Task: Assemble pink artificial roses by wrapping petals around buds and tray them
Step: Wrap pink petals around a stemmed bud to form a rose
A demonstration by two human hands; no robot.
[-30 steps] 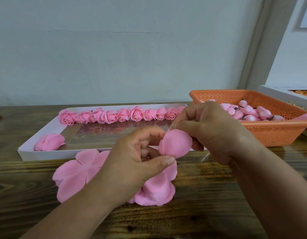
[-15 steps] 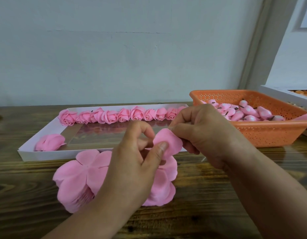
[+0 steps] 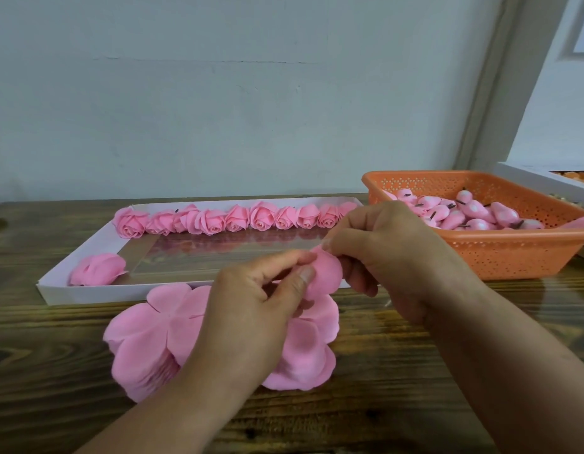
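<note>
With my left hand (image 3: 251, 299) and my right hand (image 3: 379, 253) both pinching one petal (image 3: 326, 273) just in front of the tray's (image 3: 87, 291) near edge, I should fold it slowly and snugly, keeping my thumb firm on it.

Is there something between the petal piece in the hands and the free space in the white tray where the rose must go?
Nothing visible blocks it. The petal piece, pinched by the left hand and right hand, is just in front of the white tray, whose low front wall is the only thing to lift over.
</note>
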